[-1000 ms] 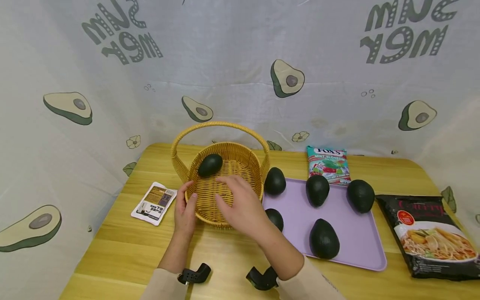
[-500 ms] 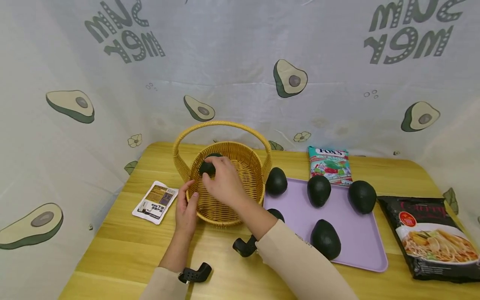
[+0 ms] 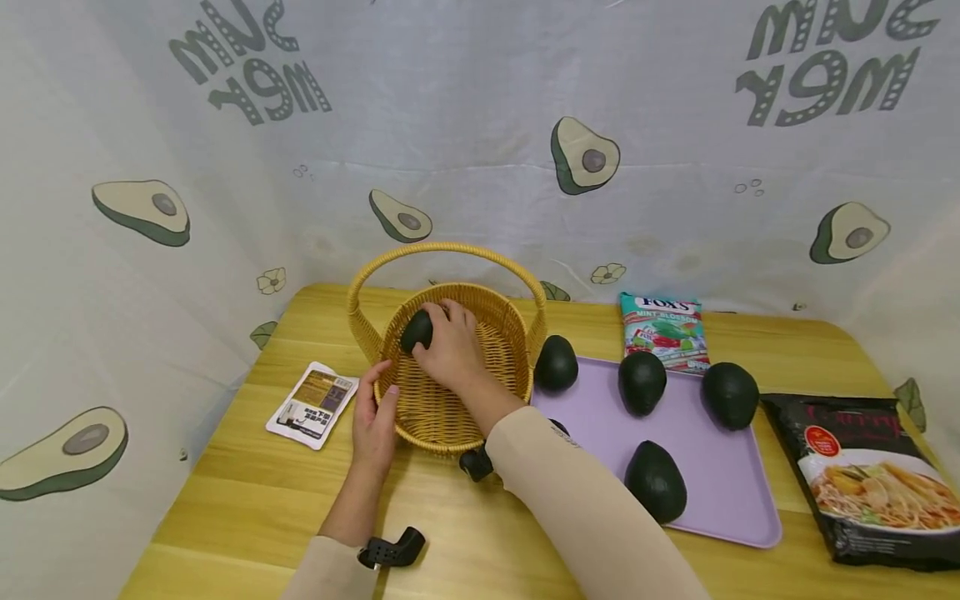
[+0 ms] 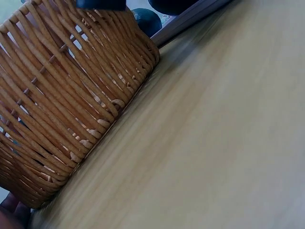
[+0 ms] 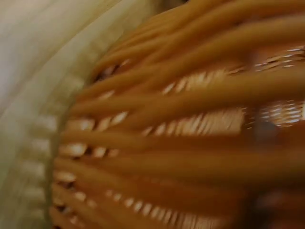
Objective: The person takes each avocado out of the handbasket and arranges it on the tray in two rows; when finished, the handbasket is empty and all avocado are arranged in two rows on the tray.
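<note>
Since the earlier frames the right hand (image 3: 450, 350) has reached deeper into the round woven yellow wicker basket (image 3: 480, 417) and now lies over the dark green avocado (image 3: 417, 330) at the basket's far left inner wall, its fingers curled round the fruit's right side. The beige-sleeved forearm slants from the near right across the basket's near rim. The left hand (image 3: 377, 421) has stayed where it was, on the basket's near left outer wall, thumb up at the rim and fingers wrapped against the weave.

The avocado in the basket is dull, almost black-green and egg-shaped; only its left half shows, the rest is under the right hand. The basket has a tall arched handle and stands on the pale wooden worktop (image 3: 247, 500), towards the far left.

The right wrist view is a blur of orange weave and shows neither the hand nor the fruit. The left wrist view shows the basket wall (image 4: 71, 95) against the worktop, and only a sliver of the hand at the lower corner.

To the right lies a lilac rectangular tray (image 3: 720, 492) with four more dark avocados in plain sight; a fifth is mostly hidden behind the right forearm.
</note>
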The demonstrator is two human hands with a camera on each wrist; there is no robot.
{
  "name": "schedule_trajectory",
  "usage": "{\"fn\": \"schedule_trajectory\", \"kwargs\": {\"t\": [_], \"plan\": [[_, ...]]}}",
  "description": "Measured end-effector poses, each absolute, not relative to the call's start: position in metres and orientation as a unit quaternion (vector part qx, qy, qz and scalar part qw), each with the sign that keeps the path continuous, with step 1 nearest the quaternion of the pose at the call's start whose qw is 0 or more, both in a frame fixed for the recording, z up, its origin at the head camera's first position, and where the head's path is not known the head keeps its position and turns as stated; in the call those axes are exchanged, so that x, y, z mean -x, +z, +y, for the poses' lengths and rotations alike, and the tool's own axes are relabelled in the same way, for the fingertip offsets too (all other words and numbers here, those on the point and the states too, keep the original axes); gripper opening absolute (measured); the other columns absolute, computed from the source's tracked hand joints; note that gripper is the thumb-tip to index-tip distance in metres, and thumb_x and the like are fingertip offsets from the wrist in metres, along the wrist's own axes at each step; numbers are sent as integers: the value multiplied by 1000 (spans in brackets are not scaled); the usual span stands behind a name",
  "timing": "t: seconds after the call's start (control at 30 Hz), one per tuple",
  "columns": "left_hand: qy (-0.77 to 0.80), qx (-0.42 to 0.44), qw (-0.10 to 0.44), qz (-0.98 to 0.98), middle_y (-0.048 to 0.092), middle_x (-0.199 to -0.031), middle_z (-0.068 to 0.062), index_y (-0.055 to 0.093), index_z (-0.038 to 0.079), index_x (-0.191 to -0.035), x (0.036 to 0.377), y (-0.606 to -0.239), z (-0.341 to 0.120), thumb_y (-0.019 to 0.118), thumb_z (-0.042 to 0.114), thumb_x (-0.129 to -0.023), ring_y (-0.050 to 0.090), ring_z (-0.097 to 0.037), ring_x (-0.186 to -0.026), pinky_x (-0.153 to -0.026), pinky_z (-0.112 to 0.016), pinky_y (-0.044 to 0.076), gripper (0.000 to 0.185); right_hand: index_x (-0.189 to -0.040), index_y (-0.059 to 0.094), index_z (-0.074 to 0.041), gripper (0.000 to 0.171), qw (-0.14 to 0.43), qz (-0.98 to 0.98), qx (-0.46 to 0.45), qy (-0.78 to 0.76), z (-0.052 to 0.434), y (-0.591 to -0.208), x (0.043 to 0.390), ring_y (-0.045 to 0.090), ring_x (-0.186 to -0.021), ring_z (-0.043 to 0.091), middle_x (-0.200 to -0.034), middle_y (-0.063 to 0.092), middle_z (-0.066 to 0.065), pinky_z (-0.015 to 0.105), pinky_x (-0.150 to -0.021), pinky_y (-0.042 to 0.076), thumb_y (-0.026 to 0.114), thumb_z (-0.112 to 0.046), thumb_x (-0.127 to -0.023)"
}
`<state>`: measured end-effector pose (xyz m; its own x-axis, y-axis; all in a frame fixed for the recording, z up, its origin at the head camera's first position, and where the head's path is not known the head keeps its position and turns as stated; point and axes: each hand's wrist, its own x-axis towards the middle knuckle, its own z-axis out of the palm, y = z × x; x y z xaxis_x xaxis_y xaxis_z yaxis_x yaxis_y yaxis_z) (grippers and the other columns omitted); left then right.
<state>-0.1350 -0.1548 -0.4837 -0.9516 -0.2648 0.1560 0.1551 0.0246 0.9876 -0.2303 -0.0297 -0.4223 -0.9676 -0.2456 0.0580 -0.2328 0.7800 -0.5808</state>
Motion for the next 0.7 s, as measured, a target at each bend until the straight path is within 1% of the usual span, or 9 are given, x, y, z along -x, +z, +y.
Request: {"fn": "schedule_trajectory", "kwargs": {"t": [0.1,0.13,0.2,0.27,0.4,0.57,0.7], "plan": [[-699,-35,148,-699,44,-154,-15,47,0,-144,135,-484,-154,44,6,-104,29,-21,-150,-122,-34,21,41,-158,38,-24,70,23,952,148,-268,-30,-430,233,21,-155,37,-168,24,9,55,-120,34,70,-30,-95],[-699,-35,147,-699,44,-155,-15,46,-1,-143,136,-484,-155,44,6,-103,27,-21,-151,-123,-39,19,41,-158,36,-25,72,28,953,155,-259,-31,-432,234,20,-156,37,-169,22,9,56,-119,34,70,-31,-95],[-699,-34,148,-699,43,-155,-16,46,-1,-143,136,-484,-155,44,6,-103,25,-23,-153,-124,-47,16,41,-159,34,-27,74,35,954,162,-249,-31,-434,233,21,-156,37,-168,23,9,55,-118,36,70,-30,-95],[-698,-33,148,-699,43,-155,-17,46,-2,-143,135,-484,-154,44,6,-103,24,-24,-153,-124,-49,15,41,-159,35,-28,75,36,953,162,-252,-31,-436,233,25,-153,37,-165,27,11,54,-115,40,72,-30,-94],[-698,-35,149,-700,43,-155,-17,46,0,-143,134,-484,-154,44,6,-103,25,-24,-153,-123,-46,17,41,-156,40,-28,75,32,950,160,-267,-31,-437,232,33,-149,36,-160,34,12,52,-111,44,76,-29,-91],[-703,-35,147,-695,44,-154,-15,46,0,-143,135,-486,-155,44,6,-103,25,-21,-153,-121,-37,18,41,-155,42,-22,75,24,947,178,-268,-31,-437,234,37,-149,33,-162,37,9,49,-116,40,78,-26,-90],[-701,-33,150,-696,44,-154,-15,46,-1,-143,134,-485,-155,45,6,-103,26,-21,-152,-121,-37,18,41,-155,42,-22,74,27,943,177,-280,-31,-437,233,41,-145,34,-160,39,10,49,-113,43,77,-24,-91]]}}
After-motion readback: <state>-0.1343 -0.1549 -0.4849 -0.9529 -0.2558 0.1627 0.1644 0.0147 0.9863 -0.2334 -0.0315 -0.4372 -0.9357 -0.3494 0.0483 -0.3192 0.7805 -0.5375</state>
